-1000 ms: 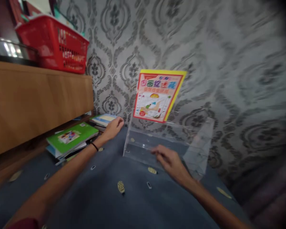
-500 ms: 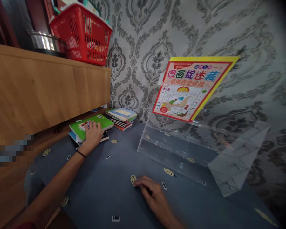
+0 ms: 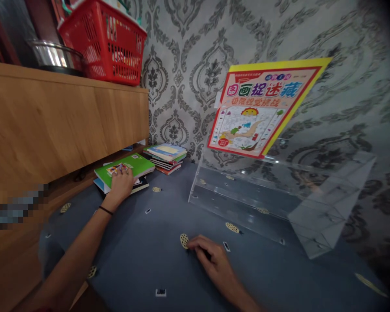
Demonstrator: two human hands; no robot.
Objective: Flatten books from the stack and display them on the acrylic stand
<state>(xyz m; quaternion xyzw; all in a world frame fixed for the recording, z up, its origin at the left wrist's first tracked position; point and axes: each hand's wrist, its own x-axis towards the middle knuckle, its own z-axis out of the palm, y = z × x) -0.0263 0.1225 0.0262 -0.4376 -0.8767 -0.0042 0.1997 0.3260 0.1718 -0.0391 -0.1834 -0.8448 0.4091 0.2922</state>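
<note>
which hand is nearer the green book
Left. The left hand is on the green book, fingers over its cover. The right hand is apart from it, farther right and nearer the camera.

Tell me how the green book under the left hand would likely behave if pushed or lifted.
The green book lies flat without visible sagging, so it is probably fairly stiff. It looks slim, so likely light. The books beneath jut out unevenly, so pushing it could make them slide.
</note>
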